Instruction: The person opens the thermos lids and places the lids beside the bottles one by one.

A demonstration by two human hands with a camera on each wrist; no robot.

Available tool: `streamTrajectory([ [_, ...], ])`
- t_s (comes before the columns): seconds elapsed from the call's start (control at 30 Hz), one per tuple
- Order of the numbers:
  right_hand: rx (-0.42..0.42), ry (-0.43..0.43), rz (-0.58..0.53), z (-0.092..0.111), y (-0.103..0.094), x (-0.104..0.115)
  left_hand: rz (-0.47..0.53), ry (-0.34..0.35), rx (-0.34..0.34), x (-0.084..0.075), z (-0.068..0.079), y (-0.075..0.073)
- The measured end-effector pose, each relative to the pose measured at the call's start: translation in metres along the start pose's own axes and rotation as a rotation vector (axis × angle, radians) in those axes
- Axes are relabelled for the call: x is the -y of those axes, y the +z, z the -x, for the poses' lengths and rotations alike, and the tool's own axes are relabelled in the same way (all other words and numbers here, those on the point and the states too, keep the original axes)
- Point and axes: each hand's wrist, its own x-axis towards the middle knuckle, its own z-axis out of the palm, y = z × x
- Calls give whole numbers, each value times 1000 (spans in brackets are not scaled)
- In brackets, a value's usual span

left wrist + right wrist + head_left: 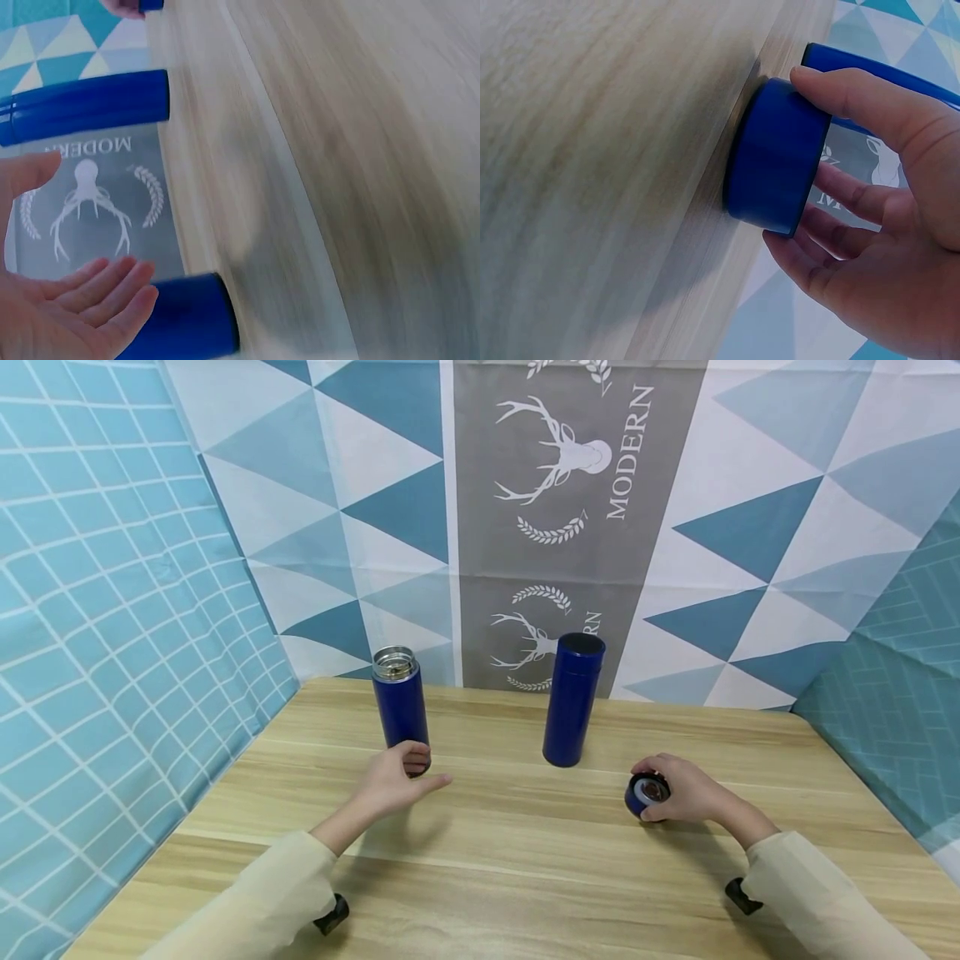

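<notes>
An open blue thermos [399, 706] stands upright at the left, its steel mouth uncovered. My left hand [393, 783] is beside its base, thumb spread away and fingers loosely extended. In the left wrist view those fingers [101, 296] overlap the lower part of the bottle, and the palm holds nothing. On the right, my right hand [686, 789] grips a blue thermos lid [633, 799] between thumb and fingertips, its pale inner side facing up. The right wrist view shows the lid [776, 157] held by its rim, close over the table.
A second blue thermos [572, 706] with its dark-topped cap on stands upright between the hands, further back. The wooden table [480, 860] ends at a patterned cloth backdrop [397, 527]. Blue tiled cloth [112, 610] hangs along the left side.
</notes>
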Motion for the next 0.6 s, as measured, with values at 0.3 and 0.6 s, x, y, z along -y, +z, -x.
streamTrajectory([
  [0.3, 6, -5, 2, 0, 0, -1, 48, 51, -56, -12, -10, 22],
  [0.6, 8, -3, 11, -1, -1, -1, 156, 125, -37, -28, -28, 38],
])
